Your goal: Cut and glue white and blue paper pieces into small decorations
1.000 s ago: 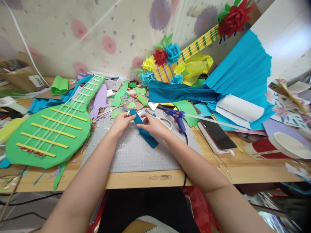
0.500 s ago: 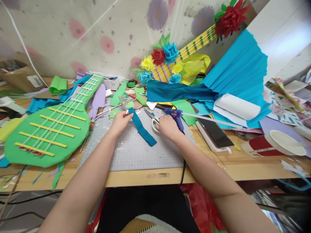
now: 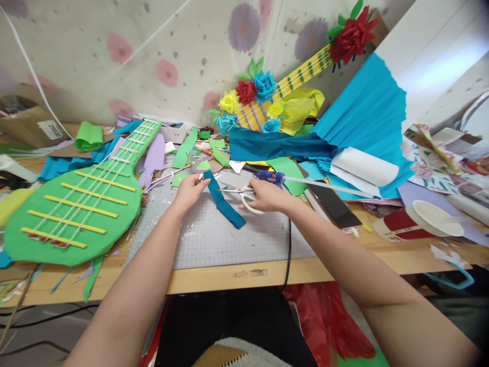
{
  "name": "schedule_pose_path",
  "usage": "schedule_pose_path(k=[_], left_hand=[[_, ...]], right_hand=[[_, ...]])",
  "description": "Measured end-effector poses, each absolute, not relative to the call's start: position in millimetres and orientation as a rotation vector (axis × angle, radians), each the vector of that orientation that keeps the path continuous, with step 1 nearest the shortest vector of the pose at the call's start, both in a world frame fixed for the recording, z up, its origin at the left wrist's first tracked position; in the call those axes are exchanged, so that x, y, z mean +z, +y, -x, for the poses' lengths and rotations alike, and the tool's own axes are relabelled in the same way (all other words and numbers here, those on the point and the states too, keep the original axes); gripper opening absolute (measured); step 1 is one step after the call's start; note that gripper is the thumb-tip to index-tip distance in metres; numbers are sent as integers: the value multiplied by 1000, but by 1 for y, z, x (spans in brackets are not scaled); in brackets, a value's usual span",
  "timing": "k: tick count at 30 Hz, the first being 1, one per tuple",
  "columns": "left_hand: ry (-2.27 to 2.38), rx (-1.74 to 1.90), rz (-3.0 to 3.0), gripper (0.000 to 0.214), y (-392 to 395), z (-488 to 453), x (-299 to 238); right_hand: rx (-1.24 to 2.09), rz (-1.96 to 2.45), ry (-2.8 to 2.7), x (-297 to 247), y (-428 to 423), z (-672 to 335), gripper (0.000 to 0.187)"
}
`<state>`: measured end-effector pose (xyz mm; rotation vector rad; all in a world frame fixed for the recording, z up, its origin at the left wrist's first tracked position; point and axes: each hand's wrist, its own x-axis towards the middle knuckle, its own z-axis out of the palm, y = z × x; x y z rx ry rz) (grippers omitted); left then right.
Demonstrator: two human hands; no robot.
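My left hand (image 3: pixel 190 190) pinches the top end of a teal crepe-paper strip (image 3: pixel 224 206) that lies slanting across the grey cutting mat (image 3: pixel 214 239). My right hand (image 3: pixel 267 195) is closed round the white handles of a pair of scissors (image 3: pixel 240 192), whose blades point left toward the strip. A blue glue gun (image 3: pixel 270 177) lies just behind my right hand, its black cord running off the table's front edge.
A green cardboard guitar (image 3: pixel 76 204) fills the left of the table. A yellow guitar with paper flowers (image 3: pixel 260 102) leans on the wall. Blue crepe paper (image 3: pixel 362 122), a phone (image 3: pixel 333 204) and a red paper cup (image 3: pixel 412 224) lie to the right. Paper scraps litter the back.
My right hand let go of the strip, reached right to the scissors, picked them up and swung the blades toward the strip. My left hand kept its hold.
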<state>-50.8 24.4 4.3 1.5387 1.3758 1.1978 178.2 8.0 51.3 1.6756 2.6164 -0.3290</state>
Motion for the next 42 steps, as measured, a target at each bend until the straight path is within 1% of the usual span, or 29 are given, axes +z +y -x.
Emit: schedule_pose_path(k=[6, 12, 32, 36, 39, 42], left_hand=[[1324, 1141, -1624, 28, 26, 52, 2], [1285, 1106, -1644, 25, 26, 51, 2], [1392, 1126, -1677, 29, 25, 52, 6], [1516, 1305, -1586, 30, 28, 54, 5], [1613, 1431, -1450, 27, 28, 55, 5], [1646, 1508, -1362, 28, 29, 55, 5]], right_hand=[[-368, -1506, 2583, 65, 19, -176, 56], [-400, -1396, 2559, 72, 27, -170, 56], [-281, -1433, 2573, 73, 30, -169, 46], [-207, -1557, 2532, 71, 24, -169, 47], [-84, -1799, 2465, 64, 19, -167, 41], [-54, -1955, 2353, 52, 14, -164, 35]])
